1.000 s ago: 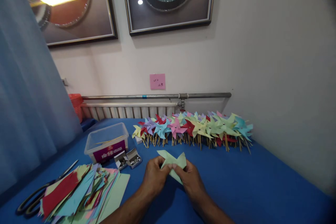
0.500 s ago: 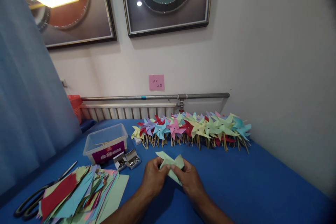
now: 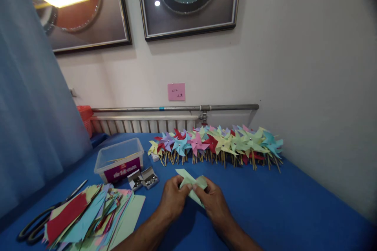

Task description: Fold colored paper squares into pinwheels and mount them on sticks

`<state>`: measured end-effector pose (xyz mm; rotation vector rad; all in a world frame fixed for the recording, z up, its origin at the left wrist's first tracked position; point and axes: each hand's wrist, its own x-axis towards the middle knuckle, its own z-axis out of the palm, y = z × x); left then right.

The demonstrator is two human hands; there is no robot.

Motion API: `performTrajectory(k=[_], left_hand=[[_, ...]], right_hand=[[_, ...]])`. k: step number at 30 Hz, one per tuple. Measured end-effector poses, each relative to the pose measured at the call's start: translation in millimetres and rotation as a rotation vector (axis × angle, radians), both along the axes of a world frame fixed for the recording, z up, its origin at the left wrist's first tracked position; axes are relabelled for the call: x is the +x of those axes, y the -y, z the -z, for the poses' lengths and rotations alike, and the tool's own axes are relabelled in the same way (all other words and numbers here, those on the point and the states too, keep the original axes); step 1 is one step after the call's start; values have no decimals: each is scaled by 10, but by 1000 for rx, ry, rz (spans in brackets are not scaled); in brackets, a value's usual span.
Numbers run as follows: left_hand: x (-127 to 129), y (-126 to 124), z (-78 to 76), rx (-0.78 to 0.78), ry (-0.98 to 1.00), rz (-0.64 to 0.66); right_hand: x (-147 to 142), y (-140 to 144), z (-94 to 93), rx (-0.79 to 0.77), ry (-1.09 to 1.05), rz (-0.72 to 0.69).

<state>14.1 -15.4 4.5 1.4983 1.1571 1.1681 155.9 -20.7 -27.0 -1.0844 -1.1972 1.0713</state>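
Judging by the folded shape, this is the stage of bending a pale green paper square [image 3: 192, 185] into pinwheel blades, its corners being gathered toward the middle; a sound next move would call for pinning those tips at the centre without letting them spring back. The paper sits just in front of the row of finished pinwheels [image 3: 218, 145], above the blue table [image 3: 279, 204]. The left hand [image 3: 173, 198] pinches the paper's left side, fingers curled closed on it. The right hand [image 3: 214, 200] clamps its right side, thumb pressed onto the fold.
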Motion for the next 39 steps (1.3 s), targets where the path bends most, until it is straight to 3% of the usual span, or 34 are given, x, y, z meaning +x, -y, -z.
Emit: performTrajectory(k=[8, 27, 39], left_hand=[[5, 0, -12, -24, 17, 11], [-18, -64, 60, -95, 92, 14], [-37, -73, 19, -138, 182, 80]], right_hand=[[-19, 37, -50, -12, -9, -12], [-6, 8, 31, 4, 48, -21], [-5, -41, 33, -7, -54, -45]])
